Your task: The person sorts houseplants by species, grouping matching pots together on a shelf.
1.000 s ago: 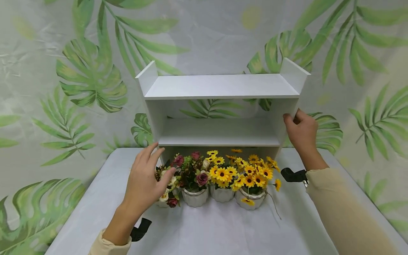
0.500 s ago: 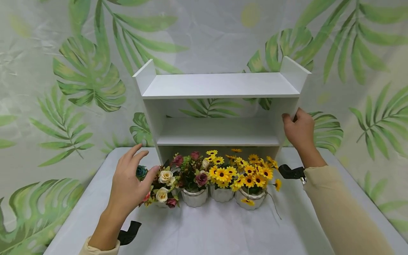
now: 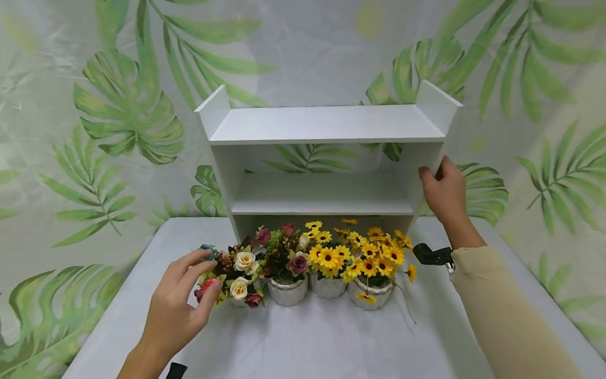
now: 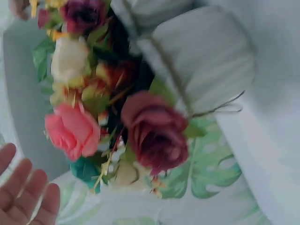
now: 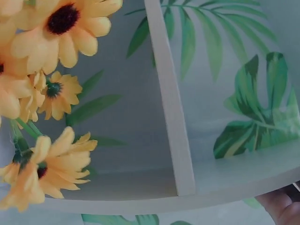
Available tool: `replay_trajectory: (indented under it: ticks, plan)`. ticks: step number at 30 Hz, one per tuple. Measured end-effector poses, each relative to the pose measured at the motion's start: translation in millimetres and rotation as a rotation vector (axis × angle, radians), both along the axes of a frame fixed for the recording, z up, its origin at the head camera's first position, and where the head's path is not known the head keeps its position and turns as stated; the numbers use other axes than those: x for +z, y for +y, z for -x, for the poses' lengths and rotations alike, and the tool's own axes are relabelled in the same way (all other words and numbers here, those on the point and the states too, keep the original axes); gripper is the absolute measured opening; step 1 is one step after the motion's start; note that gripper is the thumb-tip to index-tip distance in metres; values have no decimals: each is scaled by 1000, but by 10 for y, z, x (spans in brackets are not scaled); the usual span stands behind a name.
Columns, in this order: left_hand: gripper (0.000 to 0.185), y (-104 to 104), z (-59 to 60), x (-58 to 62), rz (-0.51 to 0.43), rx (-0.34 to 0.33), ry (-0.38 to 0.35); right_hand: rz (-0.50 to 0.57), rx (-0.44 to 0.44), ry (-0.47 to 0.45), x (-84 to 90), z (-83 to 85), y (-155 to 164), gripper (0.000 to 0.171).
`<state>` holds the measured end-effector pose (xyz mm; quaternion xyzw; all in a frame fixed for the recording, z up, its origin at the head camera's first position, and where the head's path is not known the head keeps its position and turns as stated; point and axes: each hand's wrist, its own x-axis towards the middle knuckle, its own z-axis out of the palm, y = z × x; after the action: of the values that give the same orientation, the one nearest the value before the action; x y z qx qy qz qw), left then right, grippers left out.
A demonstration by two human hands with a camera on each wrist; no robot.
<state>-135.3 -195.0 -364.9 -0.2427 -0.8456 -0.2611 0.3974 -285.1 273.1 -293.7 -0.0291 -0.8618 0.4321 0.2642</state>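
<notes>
A white shelf unit (image 3: 322,123) stands at the back of the table. My right hand (image 3: 446,193) grips the front edge of its right side panel, thumb on the inner side; in the right wrist view, part of that hand (image 5: 283,206) shows at the panel. At the left end of a row of potted artificial flowers is a mixed rose arrangement (image 3: 240,266) with cream, red and teal blooms. My left hand (image 3: 172,308) is beside it, fingers apart and slightly bent, fingertips overlapping the teal and red blooms. In the left wrist view its fingers (image 4: 28,197) are off the coral rose (image 4: 74,131).
Right of the roses stand a pot of mauve roses (image 3: 288,292) and two pots of yellow daisy-like flowers (image 3: 327,258), close together before the shelf's lowest level. A thin string (image 3: 406,302) trails from the rightmost pot. A leaf-print backdrop (image 3: 303,52) hangs behind the white-covered table (image 3: 307,347).
My left hand has moved left and down from the shelf's left side to the leftmost rose pot, uncovering its cream roses. The right hand keeps its grip on the panel.
</notes>
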Motion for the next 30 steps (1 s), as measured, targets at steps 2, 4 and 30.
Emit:
replay_trajectory:
  ticks: [2, 4, 30]
  plan:
    - [34, 15, -49, -42, 28, -44, -4, 4, -21, 8, 8, 1, -5, 46]
    - [31, 43, -74, -103, 47, -90, -19, 4, -39, 18, 11, -3, 3, 45]
    - [30, 140, -93, -754, 146, 276, -727, -18, -2, 11, -7, -13, 8, 47]
